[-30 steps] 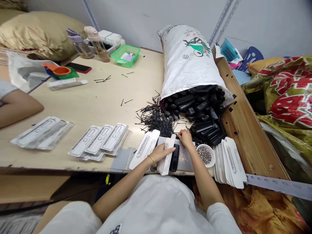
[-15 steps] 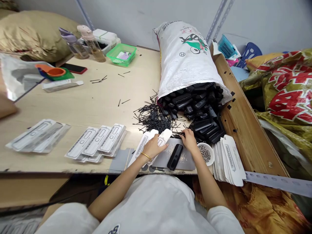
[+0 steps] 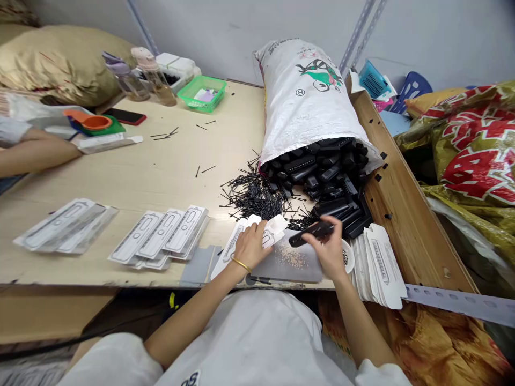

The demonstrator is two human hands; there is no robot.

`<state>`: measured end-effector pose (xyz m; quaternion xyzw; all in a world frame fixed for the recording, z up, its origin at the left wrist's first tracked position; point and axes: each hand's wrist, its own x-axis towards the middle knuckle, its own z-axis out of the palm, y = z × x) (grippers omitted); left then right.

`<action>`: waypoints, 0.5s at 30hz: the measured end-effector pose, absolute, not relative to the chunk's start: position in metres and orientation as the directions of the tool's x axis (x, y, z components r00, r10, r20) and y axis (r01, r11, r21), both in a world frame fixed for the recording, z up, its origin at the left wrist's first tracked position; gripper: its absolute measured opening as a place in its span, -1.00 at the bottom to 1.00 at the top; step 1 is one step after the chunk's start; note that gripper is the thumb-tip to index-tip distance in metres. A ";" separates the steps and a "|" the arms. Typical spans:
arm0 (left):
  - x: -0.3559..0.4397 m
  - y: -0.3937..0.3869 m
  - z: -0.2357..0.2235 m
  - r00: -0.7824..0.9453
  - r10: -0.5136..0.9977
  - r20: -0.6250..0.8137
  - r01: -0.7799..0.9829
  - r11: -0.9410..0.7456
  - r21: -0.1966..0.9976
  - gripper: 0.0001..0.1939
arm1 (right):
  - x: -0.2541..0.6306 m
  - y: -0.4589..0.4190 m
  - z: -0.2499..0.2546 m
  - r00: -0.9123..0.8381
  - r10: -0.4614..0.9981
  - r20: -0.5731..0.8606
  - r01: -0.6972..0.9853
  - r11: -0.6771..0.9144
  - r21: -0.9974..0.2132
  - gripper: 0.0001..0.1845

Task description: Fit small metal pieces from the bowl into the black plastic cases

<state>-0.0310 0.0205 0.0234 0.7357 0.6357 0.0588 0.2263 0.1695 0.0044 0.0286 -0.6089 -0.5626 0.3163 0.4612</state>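
Observation:
My left hand is closed round a white printed carton, its end flap showing beyond my fingers. Under that hand lies another white printed carton. A long black plastic case is pinched in my right hand, raised and tilted above a grey mat. Pale crumbs are scattered on the mat. Just beyond my hands spreads a heap of thin black sticks. My right hand partly hides a white bowl of small metal pieces.
A white sack spills black plastic cases at the right. Flat cartons stand by the wooden side board. Packed cartons lie left. Another person's arm rests at the far left, near a green basket.
My right hand has left the black sticks and lifted the black plastic case off the mat. My left hand stays on the carton. The other person's arm has come further into view.

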 end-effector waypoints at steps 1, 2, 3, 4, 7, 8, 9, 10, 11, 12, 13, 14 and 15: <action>-0.028 0.018 0.025 0.196 0.967 -0.162 0.906 -0.116 0.407 -0.37 | 0.164 0.009 0.034 0.299 0.945 0.132 0.294 0.041 -0.955 -0.33; -0.025 0.015 0.026 0.211 0.971 -0.114 0.896 -0.145 0.420 -0.38 | 0.158 0.014 0.038 0.376 0.917 0.131 0.230 0.044 -0.972 -0.30; -0.022 0.013 0.026 0.222 0.973 -0.064 0.880 -0.171 0.444 -0.39 | 0.151 0.019 0.041 0.402 0.906 0.135 0.213 0.052 -0.976 -0.29; -0.021 0.012 0.025 0.223 0.975 -0.015 0.858 -0.189 0.478 -0.40 | 0.146 0.025 0.041 0.377 0.915 0.148 0.226 0.064 -0.972 -0.33; -0.024 0.014 0.020 0.157 0.984 0.088 0.766 -0.178 0.618 -0.44 | 0.143 0.047 0.033 0.143 0.973 0.180 0.285 0.134 -0.949 -0.65; -0.027 0.016 0.018 0.116 0.987 0.114 0.724 -0.162 0.670 -0.43 | 0.147 0.056 0.027 0.089 0.983 0.163 0.293 0.131 -0.947 -0.69; -0.030 0.017 0.016 0.066 0.988 0.137 0.682 -0.145 0.717 -0.43 | 0.151 0.065 0.021 0.070 0.989 0.128 0.319 0.099 -0.942 -0.66; -0.033 0.018 0.014 0.020 0.988 0.155 0.641 -0.132 0.757 -0.42 | 0.156 0.073 0.013 0.096 0.993 0.066 0.373 0.026 -0.928 -0.65; -0.035 0.019 0.013 -0.020 0.986 0.165 0.603 -0.120 0.788 -0.41 | 0.159 0.079 0.006 0.126 0.992 0.011 0.460 -0.048 -0.887 -0.69; -0.036 0.019 0.012 -0.050 0.985 0.167 0.569 -0.110 0.815 -0.40 | 0.161 0.085 -0.002 0.154 0.988 -0.034 0.535 -0.112 -0.837 -0.76; -0.035 0.018 0.011 -0.070 0.984 0.162 0.537 -0.099 0.838 -0.38 | 0.160 0.088 -0.010 0.169 0.984 -0.064 0.596 -0.153 -0.788 -0.83; -0.034 0.017 0.010 -0.077 0.985 0.151 0.504 -0.092 0.859 -0.36 | 0.158 0.090 -0.017 0.170 0.982 -0.080 0.638 -0.171 -0.751 -0.83; -0.031 0.016 0.009 -0.076 0.987 0.139 0.468 -0.088 0.879 -0.34 | 0.155 0.091 -0.023 0.166 0.982 -0.087 0.655 -0.176 -0.735 -0.79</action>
